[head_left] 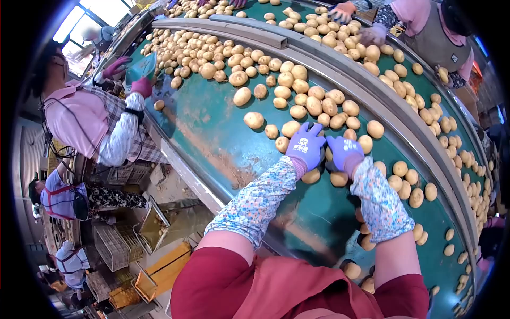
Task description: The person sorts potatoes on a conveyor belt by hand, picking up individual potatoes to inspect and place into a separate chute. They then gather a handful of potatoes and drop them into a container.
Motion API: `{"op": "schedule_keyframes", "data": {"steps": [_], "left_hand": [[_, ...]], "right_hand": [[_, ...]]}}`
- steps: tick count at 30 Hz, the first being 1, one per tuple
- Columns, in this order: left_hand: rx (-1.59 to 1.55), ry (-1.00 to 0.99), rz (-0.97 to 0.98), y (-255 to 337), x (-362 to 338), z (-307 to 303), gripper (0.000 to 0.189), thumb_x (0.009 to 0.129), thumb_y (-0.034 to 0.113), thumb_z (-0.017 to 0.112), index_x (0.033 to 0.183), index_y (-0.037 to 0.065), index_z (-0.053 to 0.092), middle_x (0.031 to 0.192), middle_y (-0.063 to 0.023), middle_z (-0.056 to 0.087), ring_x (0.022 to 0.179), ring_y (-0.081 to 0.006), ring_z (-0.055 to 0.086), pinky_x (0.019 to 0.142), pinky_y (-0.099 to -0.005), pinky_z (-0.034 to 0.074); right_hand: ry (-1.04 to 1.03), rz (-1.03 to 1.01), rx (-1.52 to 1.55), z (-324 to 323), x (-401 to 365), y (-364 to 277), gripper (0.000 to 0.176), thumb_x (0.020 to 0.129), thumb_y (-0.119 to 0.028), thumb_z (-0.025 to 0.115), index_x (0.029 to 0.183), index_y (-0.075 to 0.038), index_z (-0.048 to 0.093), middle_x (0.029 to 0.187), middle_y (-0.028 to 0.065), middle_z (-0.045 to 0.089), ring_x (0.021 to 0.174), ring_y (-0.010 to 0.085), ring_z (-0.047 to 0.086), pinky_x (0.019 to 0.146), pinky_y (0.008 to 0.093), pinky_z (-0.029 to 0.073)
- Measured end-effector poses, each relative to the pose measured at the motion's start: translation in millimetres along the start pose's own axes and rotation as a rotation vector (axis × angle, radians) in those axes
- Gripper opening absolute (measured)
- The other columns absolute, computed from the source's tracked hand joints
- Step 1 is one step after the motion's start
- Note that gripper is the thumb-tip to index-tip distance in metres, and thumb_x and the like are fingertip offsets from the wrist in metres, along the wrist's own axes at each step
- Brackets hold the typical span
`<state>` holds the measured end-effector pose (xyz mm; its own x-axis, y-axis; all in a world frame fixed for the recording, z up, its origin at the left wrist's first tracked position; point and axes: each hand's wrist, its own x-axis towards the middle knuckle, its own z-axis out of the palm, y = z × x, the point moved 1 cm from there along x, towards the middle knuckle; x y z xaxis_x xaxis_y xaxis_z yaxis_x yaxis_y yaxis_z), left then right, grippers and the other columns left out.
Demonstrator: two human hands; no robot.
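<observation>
Both of my hands wear purple gloves with white print and reach over potatoes on a green conveyor belt. The fingers of my left hand are stretched forward and a little apart, touching the potatoes around them; one potato shows just below its palm. Close beside it, my right hand lies over the potatoes with its fingers extended, and another potato sits under its wrist side. Between the two hands a potato is partly hidden. The undersides of both hands are out of sight.
A curved metal divider separates this belt from a second lane of potatoes. Across it, a co-worker handles potatoes. On the left, a person in pink holds a green scoop. Crates stand on the floor.
</observation>
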<state>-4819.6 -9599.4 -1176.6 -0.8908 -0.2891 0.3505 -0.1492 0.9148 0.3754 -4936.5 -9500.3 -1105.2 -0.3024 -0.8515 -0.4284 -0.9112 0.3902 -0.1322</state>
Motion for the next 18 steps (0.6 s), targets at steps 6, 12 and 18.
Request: {"op": "schedule_keyframes", "data": {"steps": [6,12,18], "left_hand": [[-0.018,-0.213,-0.292,-25.5,37.6,-4.1,0.038,0.083,0.024,0.066,0.12,0.019,0.059,0.116,-0.0163,0.059,0.106,-0.0356,0.061,0.085,-0.0502,0.052],[-0.562,-0.217,-0.442,-21.8,25.9,-2.0,0.051,0.088,0.023,0.069,0.135,0.012,0.052,0.119,-0.0215,0.063,0.104,-0.039,0.065,0.089,-0.0477,0.053],[-1.125,-0.53,-0.201,14.8,-12.1,-113.7,0.078,0.091,0.029,0.072,0.153,0.007,0.031,0.14,-0.0153,0.056,0.121,-0.0228,0.059,0.098,-0.0397,0.05]], "right_hand": [[0.049,-0.147,0.502,9.5,-21.0,44.2,0.054,0.082,-0.03,0.075,0.129,-0.012,0.056,0.108,0.0124,0.07,0.094,0.0319,0.069,0.084,0.0439,0.055],[0.515,0.192,1.887,-13.2,-9.0,107.2,0.035,0.099,-0.042,0.062,0.118,-0.013,0.058,0.088,-0.0023,0.057,0.072,0.0105,0.057,0.061,0.0229,0.043],[0.085,0.076,1.531,-2.5,-69.9,-36.3,0.053,0.098,-0.032,0.061,0.141,-0.002,0.05,0.121,0.006,0.062,0.107,0.0153,0.059,0.08,0.0266,0.053]]}}
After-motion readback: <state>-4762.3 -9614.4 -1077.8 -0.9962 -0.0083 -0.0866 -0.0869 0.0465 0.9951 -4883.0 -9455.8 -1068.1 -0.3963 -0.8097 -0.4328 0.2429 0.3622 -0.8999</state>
